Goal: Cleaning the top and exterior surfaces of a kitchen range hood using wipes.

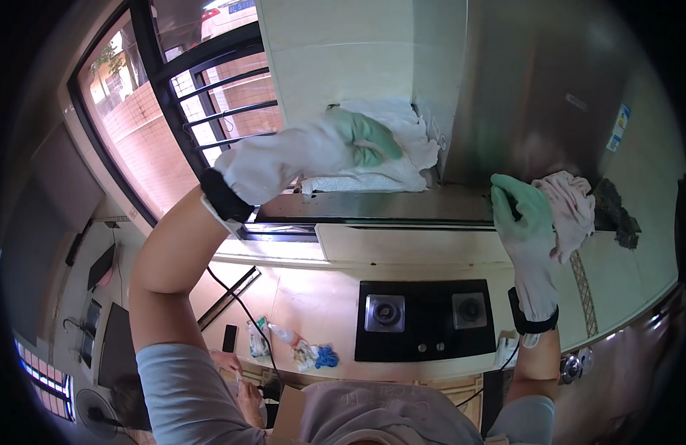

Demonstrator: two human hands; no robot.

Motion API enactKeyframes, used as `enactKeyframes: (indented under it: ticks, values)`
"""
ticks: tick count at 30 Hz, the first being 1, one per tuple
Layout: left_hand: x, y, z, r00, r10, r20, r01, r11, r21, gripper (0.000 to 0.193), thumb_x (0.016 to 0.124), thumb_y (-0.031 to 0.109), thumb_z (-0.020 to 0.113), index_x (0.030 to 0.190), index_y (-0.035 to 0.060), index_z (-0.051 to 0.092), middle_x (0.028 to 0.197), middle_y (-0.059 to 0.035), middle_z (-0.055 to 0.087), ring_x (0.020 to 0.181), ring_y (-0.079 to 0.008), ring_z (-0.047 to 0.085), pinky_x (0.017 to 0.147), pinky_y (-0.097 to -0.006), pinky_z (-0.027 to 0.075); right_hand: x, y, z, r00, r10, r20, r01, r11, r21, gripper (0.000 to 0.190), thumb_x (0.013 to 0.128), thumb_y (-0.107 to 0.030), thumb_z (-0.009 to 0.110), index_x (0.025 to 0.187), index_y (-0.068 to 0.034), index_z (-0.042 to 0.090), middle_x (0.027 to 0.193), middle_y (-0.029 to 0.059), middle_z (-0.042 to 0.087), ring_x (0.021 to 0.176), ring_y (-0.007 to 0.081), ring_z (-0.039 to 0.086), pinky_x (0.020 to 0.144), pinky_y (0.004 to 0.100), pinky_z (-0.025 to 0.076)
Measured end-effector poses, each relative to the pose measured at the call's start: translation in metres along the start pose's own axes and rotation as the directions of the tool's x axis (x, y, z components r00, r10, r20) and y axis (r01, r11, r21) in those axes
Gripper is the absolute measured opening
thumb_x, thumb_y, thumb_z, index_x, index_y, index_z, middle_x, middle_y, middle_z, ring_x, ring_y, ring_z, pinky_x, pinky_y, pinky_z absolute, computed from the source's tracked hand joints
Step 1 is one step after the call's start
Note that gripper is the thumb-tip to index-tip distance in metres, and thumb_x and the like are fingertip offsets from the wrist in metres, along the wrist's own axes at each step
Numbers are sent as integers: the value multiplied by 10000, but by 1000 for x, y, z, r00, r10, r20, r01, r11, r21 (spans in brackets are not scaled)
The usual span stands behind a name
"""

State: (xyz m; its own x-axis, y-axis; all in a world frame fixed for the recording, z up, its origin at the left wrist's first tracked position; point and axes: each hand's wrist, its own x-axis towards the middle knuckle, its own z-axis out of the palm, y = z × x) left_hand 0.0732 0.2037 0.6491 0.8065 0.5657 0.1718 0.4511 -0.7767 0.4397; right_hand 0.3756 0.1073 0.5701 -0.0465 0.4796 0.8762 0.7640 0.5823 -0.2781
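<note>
My left hand (370, 139), in a white glove with green fingers, rests against white paper towels (376, 179) spread on top of the stainless steel range hood (376, 206), left of its metal duct cover (520, 83). Whether its fingers grip the paper cannot be told. My right hand (520, 206), gloved alike, is at the hood's front edge, its fingers curled. Beside it, a crumpled pinkish cloth (568, 206) lies on the hood, and a dark, dirty rag (615, 211) sits farther right.
Below is a counter with a black two-burner gas hob (424, 320), a phone (229, 338), a spray bottle (284, 334), a green-and-white packet (258, 337) and a blue cloth (326, 356). Another person's hands (248, 395) show at lower left. A barred window (226, 100) stands at left. Black cables hang near both sides.
</note>
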Motion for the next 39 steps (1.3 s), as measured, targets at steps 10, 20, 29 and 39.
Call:
enactKeyframes:
  ticks: [10,20,29,39]
  values:
    - [20,-1,27,999,-52,-15,53,993,109,311,828,12,646,1137,-18,638,1083,-125,666,965,-192,636,848,-292,504,-3,5,5,994,112,15,-113,986,119,149,825,-18,617,960,27,663,689,90,638,544,162,603,511,290,457]
    - [-47,26,-34,751,-623,-220,661,704,261,361,756,381,788,948,81,734,821,-69,692,749,-179,627,707,-306,504,-2,-6,0,971,224,78,-234,961,149,161,864,-33,610,1004,29,660,754,56,636,559,104,577,496,238,435]
    - [-67,11,-13,829,-546,-122,557,824,102,289,728,325,803,834,65,736,751,-69,695,703,-182,634,665,-316,493,26,-56,-4,995,31,93,-36,998,56,173,820,-83,686,983,-28,694,808,98,678,719,181,623,608,287,486]
    - [-29,56,-20,780,-550,-298,594,801,75,293,737,305,735,749,16,692,581,-71,584,524,-172,497,531,-323,428,60,-132,55,890,128,438,53,924,-379,368,831,-343,678,1093,-86,656,940,127,684,829,306,646,767,383,500]
